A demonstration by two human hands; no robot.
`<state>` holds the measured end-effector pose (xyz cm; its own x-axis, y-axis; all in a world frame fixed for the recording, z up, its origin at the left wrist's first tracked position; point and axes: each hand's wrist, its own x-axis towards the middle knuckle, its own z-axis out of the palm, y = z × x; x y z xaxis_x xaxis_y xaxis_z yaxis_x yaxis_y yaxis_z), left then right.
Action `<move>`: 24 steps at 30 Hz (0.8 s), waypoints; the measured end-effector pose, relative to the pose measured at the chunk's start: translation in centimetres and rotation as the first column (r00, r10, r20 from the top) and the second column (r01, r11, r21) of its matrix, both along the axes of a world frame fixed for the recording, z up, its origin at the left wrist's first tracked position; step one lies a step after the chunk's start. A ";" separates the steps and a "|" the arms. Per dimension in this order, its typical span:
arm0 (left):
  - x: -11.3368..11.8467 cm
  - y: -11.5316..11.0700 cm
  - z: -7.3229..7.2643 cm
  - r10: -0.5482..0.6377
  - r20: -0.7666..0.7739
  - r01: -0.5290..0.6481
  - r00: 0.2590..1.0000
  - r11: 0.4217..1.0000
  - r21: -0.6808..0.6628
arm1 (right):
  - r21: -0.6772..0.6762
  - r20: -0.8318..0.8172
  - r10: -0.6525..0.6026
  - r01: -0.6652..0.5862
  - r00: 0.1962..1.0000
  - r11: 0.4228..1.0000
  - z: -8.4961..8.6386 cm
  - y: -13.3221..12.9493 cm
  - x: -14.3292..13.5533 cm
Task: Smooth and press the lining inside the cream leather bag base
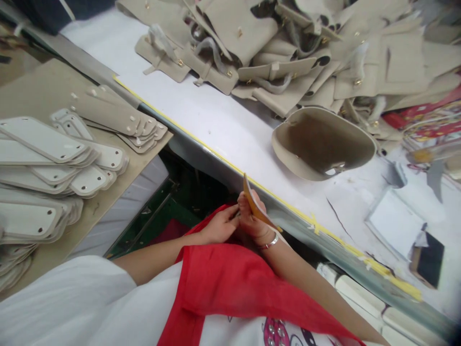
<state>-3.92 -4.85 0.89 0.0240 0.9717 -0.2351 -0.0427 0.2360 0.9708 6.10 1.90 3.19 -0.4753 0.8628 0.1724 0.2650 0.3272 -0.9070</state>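
Observation:
My right hand (254, 216), with a metal bangle at its wrist, is closed around a thin flat piece (257, 207) with a yellow-brown face, held on edge near the table's border. Against its fingers rests my left hand (221, 226), its fingers bent together and partly hidden. Whatever the left hand pinches is too small to make out. Both hands are in front of the red apron (234, 274), low over the gap between two work surfaces. On the white table beyond them lies an open beige bag body (324, 142), its mouth facing me.
Beige bag parts with wrapped handles (212, 62) are heaped along the table's far side. To the left, a brown board (118, 187) bears stacks of pale punched panels (46, 139). A white pad (396, 223) and a dark block (428, 259) lie at right. Yellow tape (201, 139) follows the table edge.

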 end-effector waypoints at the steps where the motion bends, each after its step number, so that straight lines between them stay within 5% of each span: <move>1: -0.3 0.1 0.1 0.003 0.071 -0.001 0.997 1.000 -0.030 | 0.034 0.045 0.011 -0.013 0.999 0.999 0.1 0.0 -0.1; 4: -0.8 0.3 0.1 0.026 0.136 -0.016 0.990 0.997 -0.073 | -0.001 0.023 -0.019 0.019 1.000 1.000 0.3 0.2 -0.6; 6: -1.0 0.6 -0.1 0.021 0.108 -0.016 0.994 0.999 -0.050 | -0.197 -0.150 -0.130 0.099 0.980 0.975 0.3 0.6 -1.0; 10: -1.3 1.3 -0.9 -0.023 0.115 0.024 0.993 1.000 -0.014 | -0.589 -0.428 -0.420 0.106 0.800 0.801 0.9 1.1 -0.9; 17: -1.7 2.0 -1.3 -0.058 0.100 0.064 0.993 0.996 -0.065 | -0.582 -0.494 -0.446 0.097 0.746 0.807 1.6 0.2 -0.6; 24: -2.1 2.3 -0.6 -0.136 -0.066 0.134 0.988 0.990 -0.030 | -0.525 -0.389 -0.375 0.132 0.841 0.841 -0.2 0.2 -1.2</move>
<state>-6.03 -2.57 0.25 0.1377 0.9542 -0.2657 0.0574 0.2601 0.9639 4.89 2.13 2.96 -0.1955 0.9710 -0.1378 -0.2090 -0.1785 -0.9615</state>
